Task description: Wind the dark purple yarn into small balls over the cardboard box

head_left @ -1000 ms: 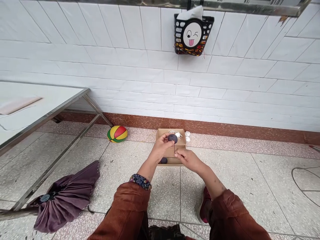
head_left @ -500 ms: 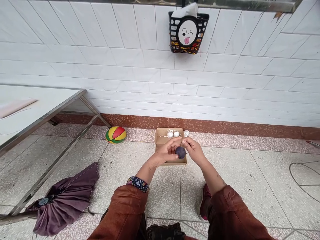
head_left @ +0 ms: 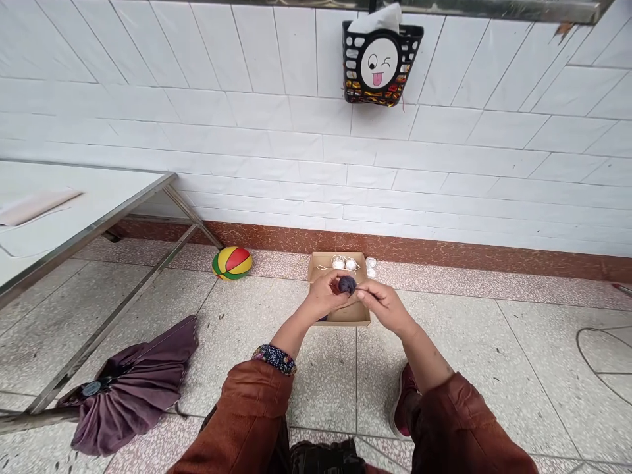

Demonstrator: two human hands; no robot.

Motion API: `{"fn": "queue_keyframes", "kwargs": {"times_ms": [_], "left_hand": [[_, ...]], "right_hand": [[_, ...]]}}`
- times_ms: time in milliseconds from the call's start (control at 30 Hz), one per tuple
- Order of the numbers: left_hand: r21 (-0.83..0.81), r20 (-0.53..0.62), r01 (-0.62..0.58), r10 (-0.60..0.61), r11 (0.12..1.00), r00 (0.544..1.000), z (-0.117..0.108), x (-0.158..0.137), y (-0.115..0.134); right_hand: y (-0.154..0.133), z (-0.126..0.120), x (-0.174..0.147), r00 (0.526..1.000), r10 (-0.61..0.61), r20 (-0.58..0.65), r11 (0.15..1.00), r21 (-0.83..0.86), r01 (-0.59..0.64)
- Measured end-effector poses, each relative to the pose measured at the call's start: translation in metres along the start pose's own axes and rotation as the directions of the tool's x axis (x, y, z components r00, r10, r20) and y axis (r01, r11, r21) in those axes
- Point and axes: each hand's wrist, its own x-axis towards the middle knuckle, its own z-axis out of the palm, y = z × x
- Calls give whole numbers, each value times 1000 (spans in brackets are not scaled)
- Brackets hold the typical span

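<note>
Clamping their fingers, left hand grips 1 dark ball, right hand its strand.

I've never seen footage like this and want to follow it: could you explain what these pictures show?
There is no machine: these are a person's own bare hands, seen from one camera worn on the head. The left hand holds a dark ball, seemingly yarn; the right hand pinches what looks like its strand. Beyond them, an open cardboard box sits on the floor. In its far part lie two white balls with white string; more white, roundish things lie just outside, to the right. Further left, a colourful ball rests near a table.
</note>
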Motion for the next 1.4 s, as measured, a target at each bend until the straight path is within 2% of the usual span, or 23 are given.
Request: {"fn": "queue_keyframes", "kwargs": {"times_ms": [67, 133, 200, 267, 367, 433, 500, 567, 633, 733, 800, 867, 933, 1000, 1100, 1200, 1300, 1400], "left_hand": [[23, 90, 27, -29, 999, 996, 1, -4, 1], [-27, 236, 68, -60, 997, 970, 2, -8, 2], [-125, 364, 87, -35, 988, 931, 3, -10, 5], [-259, 404, 91, 22, 962, 914, 6, -11, 8], [-422, 275, 95, 27, 902, 961, 10, -9, 11], [-481, 147, 106, -38, 870, 988, 12, -7, 9], [-492, 43, 114, -107, 863, 993, 10, -3, 6], [-418, -36, 107, -134, 902, 990, 7, 0, 1], [-254, -91, 77, -103, 964, 990, 4, 1, -3], [-26, -94, 29, -31, 999, 995, 2, 0, -8], [24, -15, 41, -41, 999, 999, 2, -3, -8], [-9, 141, 72, -70, 997, 987, 4, -7, -5], [-119, 309, 94, -53, 988, 949, 6, -11, 0], [-280, 383, 126, -10, 952, 924, 7, -13, 4], [-473, 273, 141, -7, 870, 962, 8, -12, 7], [-538, 110, 132, -86, 832, 990, 5, -7, 5], [-483, 4, 133, -150, 865, 989, -1, -2, 0], [-276, -65, 102, -124, 956, 990, -3, 1, -6]], "right_hand": [[5, -6, 2, 992, 41, -122, 999, 30, -37], [15, -9, 3, 972, 90, -218, 996, 34, -84], [27, -9, 4, 956, 140, -258, 990, 26, -138], [38, -6, 4, 955, 182, -236, 983, 7, -185], [50, 5, 2, 966, 218, -136, 972, -62, -228], [51, 13, -1, 975, 215, -48, 966, -135, -220], [46, 20, -5, 981, 185, 58, 964, -202, -170], [36, 23, -8, 980, 128, 150, 970, -223, -92], [25, 20, -9, 981, 60, 182, 982, -189, -25], [11, 11, -7, 996, 3, 87, 995, -100, 6], [10, 4, -5, 999, 16, -39, 998, -63, -19], [15, 0, -2, 987, 41, -155, 997, -56, -51], [25, 0, 0, 972, 70, -226, 994, -70, -88], [37, 3, 2, 963, 108, -248, 987, -86, -133], [50, 12, 1, 973, 148, -179, 978, -123, -171], [52, 20, -2, 992, 112, -61, 975, -185, -121], [42, 24, -5, 999, 41, 35, 978, -208, -32], [27, 20, -7, 997, -13, 77, 987, -156, 25]]}}
